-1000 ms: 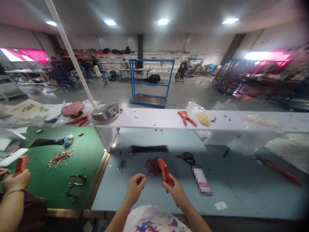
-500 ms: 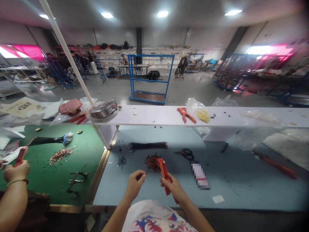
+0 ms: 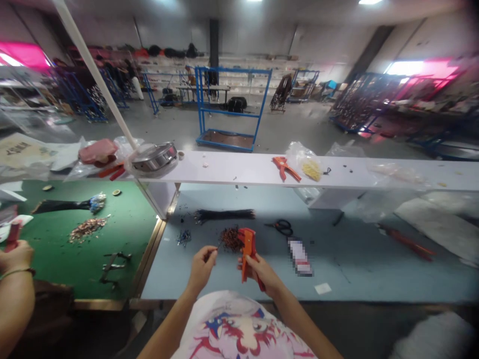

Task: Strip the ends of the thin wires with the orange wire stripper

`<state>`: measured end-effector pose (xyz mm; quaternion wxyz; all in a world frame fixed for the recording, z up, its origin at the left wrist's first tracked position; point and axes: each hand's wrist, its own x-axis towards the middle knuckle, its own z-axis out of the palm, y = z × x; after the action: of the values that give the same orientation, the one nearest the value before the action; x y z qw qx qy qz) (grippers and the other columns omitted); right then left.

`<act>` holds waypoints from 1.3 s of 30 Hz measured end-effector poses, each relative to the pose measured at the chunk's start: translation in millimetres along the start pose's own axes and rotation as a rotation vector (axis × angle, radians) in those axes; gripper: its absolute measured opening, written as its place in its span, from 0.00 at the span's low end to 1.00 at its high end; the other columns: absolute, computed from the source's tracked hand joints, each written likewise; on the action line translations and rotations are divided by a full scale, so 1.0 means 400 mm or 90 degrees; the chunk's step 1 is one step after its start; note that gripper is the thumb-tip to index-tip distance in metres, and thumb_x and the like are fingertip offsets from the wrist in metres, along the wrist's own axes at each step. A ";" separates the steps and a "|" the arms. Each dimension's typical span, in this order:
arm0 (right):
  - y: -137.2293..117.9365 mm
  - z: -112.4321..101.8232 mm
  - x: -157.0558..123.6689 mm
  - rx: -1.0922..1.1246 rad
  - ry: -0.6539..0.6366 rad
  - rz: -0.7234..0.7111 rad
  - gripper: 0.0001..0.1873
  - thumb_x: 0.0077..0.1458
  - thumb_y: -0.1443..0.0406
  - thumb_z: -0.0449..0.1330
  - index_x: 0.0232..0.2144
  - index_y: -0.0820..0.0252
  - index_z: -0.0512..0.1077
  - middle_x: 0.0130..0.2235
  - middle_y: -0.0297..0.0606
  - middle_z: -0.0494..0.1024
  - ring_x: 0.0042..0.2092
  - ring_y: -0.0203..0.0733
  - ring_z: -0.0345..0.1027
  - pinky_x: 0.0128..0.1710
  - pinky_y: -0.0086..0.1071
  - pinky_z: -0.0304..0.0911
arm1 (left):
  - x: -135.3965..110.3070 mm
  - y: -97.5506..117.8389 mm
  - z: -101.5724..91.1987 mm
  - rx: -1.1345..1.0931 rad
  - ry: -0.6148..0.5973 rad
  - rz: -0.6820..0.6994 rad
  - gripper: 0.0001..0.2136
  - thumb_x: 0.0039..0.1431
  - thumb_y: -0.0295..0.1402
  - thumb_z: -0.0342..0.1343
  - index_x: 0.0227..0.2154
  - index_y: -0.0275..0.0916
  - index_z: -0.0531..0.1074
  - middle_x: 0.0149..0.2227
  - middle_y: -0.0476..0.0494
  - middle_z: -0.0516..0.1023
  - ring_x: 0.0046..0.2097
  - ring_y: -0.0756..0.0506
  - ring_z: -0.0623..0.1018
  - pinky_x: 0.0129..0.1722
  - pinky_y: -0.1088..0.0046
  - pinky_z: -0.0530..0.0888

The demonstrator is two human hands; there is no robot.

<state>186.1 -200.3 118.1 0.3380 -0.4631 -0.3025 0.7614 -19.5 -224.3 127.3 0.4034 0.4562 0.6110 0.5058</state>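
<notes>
My right hand [image 3: 262,273] is wrapped round red-orange pliers [image 3: 247,244], which look like crimping pliers. Their handles stand apart and the head points away from me. Left of them, my left hand [image 3: 204,264] is closed in a pinch; a tiny dark tip shows at the fingertips, too small to name. Just beyond both hands lies a pile of small copper-coloured pieces [image 3: 229,239], partly behind the pliers' head. A bundle of black wires [image 3: 226,214] lies farther back. Small blue and silver pieces [image 3: 183,238] are heaped to the left.
Black-handled scissors [image 3: 283,227] and a blurred-out phone [image 3: 300,257] lie to the right. A white shelf [image 3: 232,169] crosses behind, bearing another pair of red pliers [image 3: 286,168] and a metal reel [image 3: 155,157]. At the green table [image 3: 86,259], a co-worker's hand [image 3: 17,257] grips a red tool.
The view has tipped downward, so the bench sits higher in the picture. The handles of the pliers in my right hand have spread apart. My left hand keeps its pinch.
</notes>
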 end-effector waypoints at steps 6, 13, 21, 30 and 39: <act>-0.023 0.020 -0.059 0.173 -0.140 0.102 0.23 0.50 0.56 0.63 0.46 0.58 0.65 0.31 0.34 0.76 0.33 0.41 0.74 0.39 0.37 0.65 | -0.013 0.037 -0.003 0.006 0.053 0.022 0.10 0.50 0.39 0.57 0.29 0.36 0.74 0.23 0.50 0.73 0.24 0.53 0.69 0.26 0.78 0.66; -0.056 0.058 -0.100 0.277 -0.239 0.180 0.15 0.62 0.59 0.46 0.46 0.59 0.65 0.31 0.36 0.75 0.30 0.38 0.71 0.38 0.39 0.67 | -0.046 0.050 0.029 -0.028 0.013 0.050 0.08 0.51 0.35 0.59 0.32 0.37 0.77 0.29 0.47 0.77 0.29 0.52 0.73 0.29 0.78 0.69; -0.062 0.080 -0.108 0.271 -0.299 0.187 0.16 0.63 0.60 0.42 0.45 0.60 0.64 0.31 0.37 0.73 0.31 0.40 0.70 0.36 0.40 0.67 | -0.063 0.073 0.037 -0.024 -0.054 0.139 0.06 0.55 0.32 0.56 0.33 0.38 0.77 0.30 0.46 0.77 0.31 0.51 0.75 0.32 0.77 0.71; -0.066 0.088 -0.111 0.257 -0.380 0.185 0.14 0.62 0.60 0.42 0.44 0.58 0.62 0.30 0.37 0.71 0.30 0.40 0.68 0.35 0.41 0.66 | -0.060 0.066 0.026 -0.010 -0.092 0.175 0.07 0.58 0.31 0.53 0.33 0.38 0.75 0.29 0.46 0.76 0.31 0.51 0.73 0.31 0.77 0.68; -0.058 0.090 -0.116 0.251 -0.359 0.190 0.13 0.57 0.54 0.51 0.37 0.56 0.59 0.25 0.28 0.64 0.23 0.34 0.60 0.29 0.35 0.66 | -0.064 0.069 0.037 0.016 -0.113 0.179 0.09 0.58 0.31 0.51 0.34 0.41 0.76 0.26 0.48 0.72 0.28 0.52 0.69 0.28 0.77 0.66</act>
<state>174.5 -229.1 173.2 0.2096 -0.2004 -0.1603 0.9435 5.5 -243.0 153.0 0.3752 0.5851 0.5097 0.5071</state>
